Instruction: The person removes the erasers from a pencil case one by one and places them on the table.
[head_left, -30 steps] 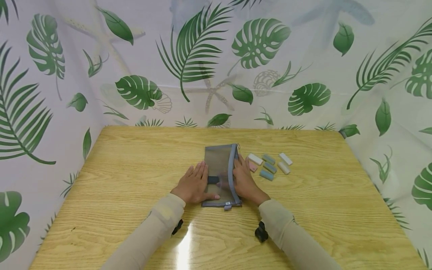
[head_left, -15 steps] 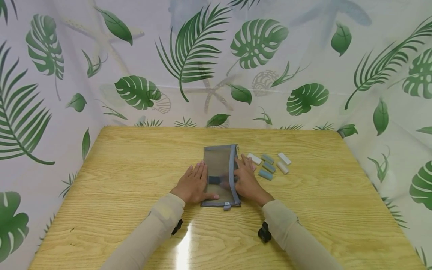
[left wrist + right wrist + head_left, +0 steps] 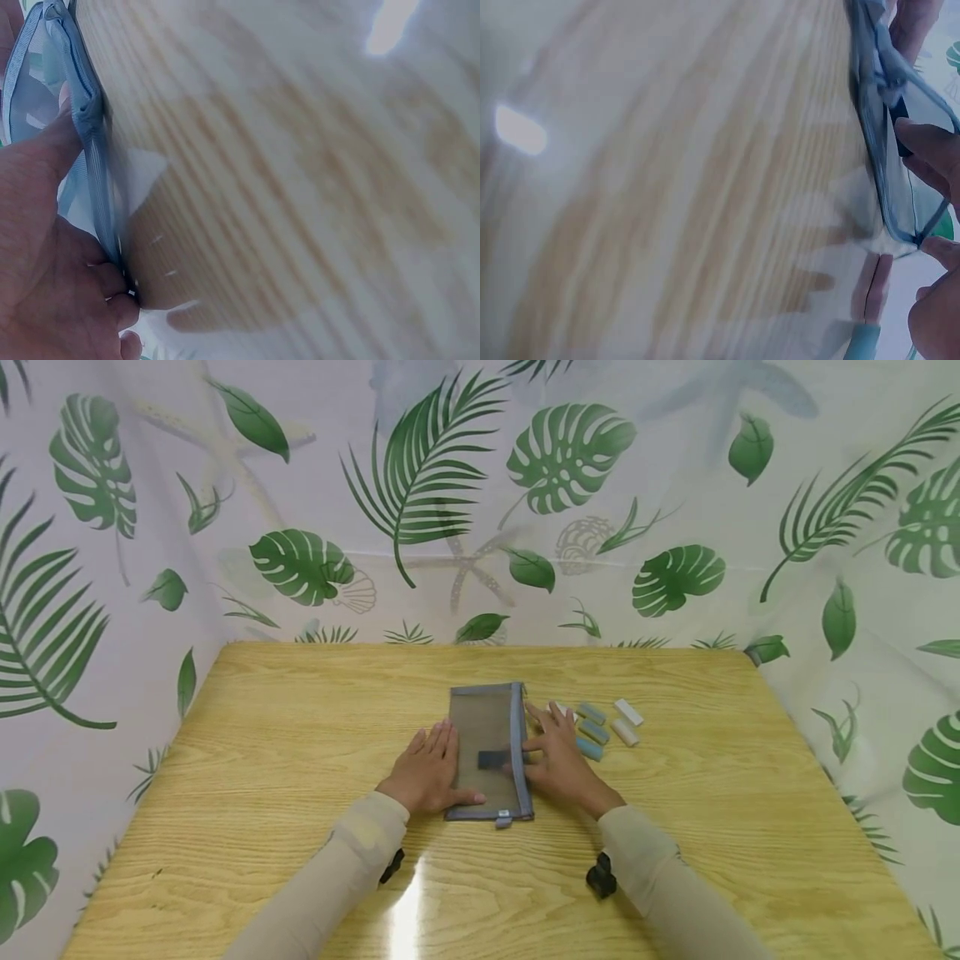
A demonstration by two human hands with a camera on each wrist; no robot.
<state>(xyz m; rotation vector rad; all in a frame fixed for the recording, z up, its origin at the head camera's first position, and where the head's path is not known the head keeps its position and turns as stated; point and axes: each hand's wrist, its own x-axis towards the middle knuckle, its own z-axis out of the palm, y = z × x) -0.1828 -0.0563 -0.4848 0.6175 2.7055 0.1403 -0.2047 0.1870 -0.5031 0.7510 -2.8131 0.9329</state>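
A grey mesh zip pouch [image 3: 480, 714] lies flat on the wooden table, its zip edge to the right. My left hand [image 3: 422, 775] rests on the pouch's left side with straight fingers, the thumb spread over the mesh. Through the mesh shows a dark oblong block [image 3: 492, 760]. My right hand [image 3: 564, 762] reaches into the opening at the zip edge. In the right wrist view its thumb and a finger pinch the dark block [image 3: 899, 116] between the pouch's parted edges. The left wrist view shows the left hand [image 3: 41, 262] beside the pouch's border [image 3: 97, 157].
Right of the pouch lie several small oblong blocks: blue [image 3: 589, 748], grey-green [image 3: 592, 712], beige [image 3: 625, 732] and white [image 3: 628, 712]. Another white block is partly hidden by my right fingers. A leaf-print cloth [image 3: 450, 468] hangs behind the table [image 3: 315, 710].
My right hand has shifted to the right, and the dark block inside the pouch has slid right towards the opening with it. The left hand stays in place on the pouch.
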